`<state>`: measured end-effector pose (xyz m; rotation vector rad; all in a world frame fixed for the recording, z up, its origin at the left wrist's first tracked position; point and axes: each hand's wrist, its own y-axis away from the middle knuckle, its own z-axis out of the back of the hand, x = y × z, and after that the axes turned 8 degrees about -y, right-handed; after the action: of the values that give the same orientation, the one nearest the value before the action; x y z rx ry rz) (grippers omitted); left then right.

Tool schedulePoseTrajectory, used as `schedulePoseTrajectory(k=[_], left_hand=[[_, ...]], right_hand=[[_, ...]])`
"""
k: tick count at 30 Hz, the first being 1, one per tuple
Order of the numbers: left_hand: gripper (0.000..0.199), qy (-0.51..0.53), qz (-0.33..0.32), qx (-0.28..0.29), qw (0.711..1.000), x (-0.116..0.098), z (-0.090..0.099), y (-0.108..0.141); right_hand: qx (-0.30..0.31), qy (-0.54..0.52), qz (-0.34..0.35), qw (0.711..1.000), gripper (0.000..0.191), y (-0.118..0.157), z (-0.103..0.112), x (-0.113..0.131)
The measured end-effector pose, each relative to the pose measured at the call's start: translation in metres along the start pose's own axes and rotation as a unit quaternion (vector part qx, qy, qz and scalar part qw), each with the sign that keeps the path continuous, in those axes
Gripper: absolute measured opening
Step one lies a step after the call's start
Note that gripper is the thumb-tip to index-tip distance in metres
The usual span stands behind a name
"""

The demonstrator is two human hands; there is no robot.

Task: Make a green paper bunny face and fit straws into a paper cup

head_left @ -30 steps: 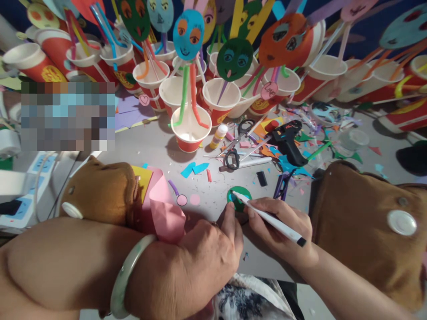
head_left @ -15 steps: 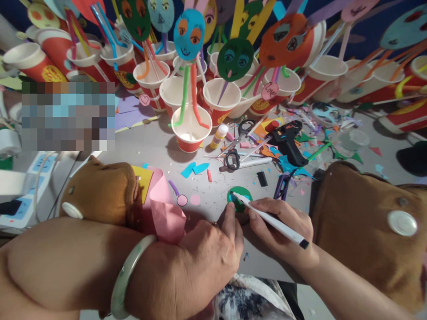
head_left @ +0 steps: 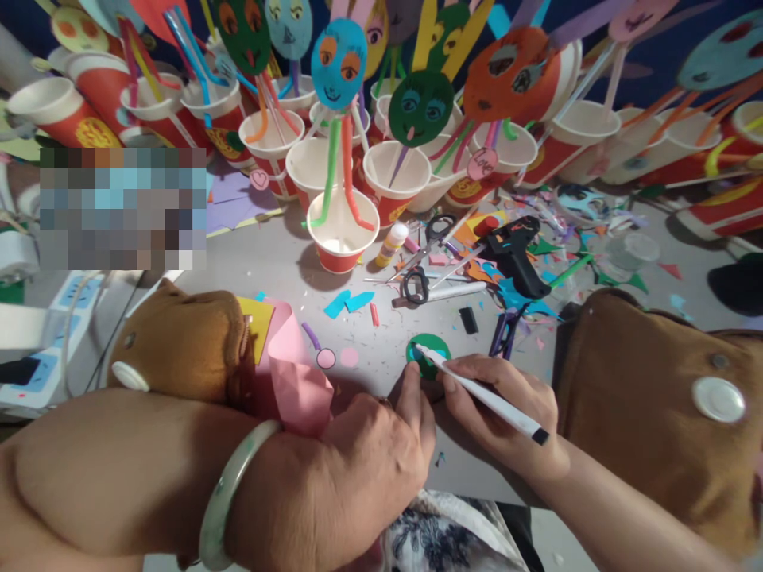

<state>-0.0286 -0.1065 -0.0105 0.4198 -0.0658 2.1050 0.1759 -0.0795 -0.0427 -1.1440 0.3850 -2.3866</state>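
Observation:
A white marker (head_left: 494, 400) with a black end cap is held in my right hand (head_left: 513, 405), its tip on a small green paper oval (head_left: 429, 367) with blue patches. My left hand (head_left: 381, 445) lies beside it, index fingertip pressing the oval's lower edge; its other fingers are partly curled and overlapped, and nothing shows in them. Crumpled pink paper (head_left: 298, 369) lies left of my left hand. Two small pink paper circles (head_left: 349, 357) sit between that paper and the oval, one of them outlined in black.
Paper cups (head_left: 342, 230) with straw-and-paper face figures line the back. Scissors (head_left: 416, 284), a glue gun (head_left: 518, 254), a glue stick (head_left: 392, 244) and paper scraps lie mid-table. Brown bags (head_left: 656, 413) flank my hands. A power strip (head_left: 53, 342) is at left.

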Motion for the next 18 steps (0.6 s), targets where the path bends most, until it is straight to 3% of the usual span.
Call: schedulePoseTrajectory(k=[18], left_hand=[[0.056,-0.019,-0.001,-0.009,1.0,-0.0018,-0.0012,-0.0006]], right_hand=[[0.006,0.005,-0.008,1.0,0.009,-0.0013,0.0007,0.0007]])
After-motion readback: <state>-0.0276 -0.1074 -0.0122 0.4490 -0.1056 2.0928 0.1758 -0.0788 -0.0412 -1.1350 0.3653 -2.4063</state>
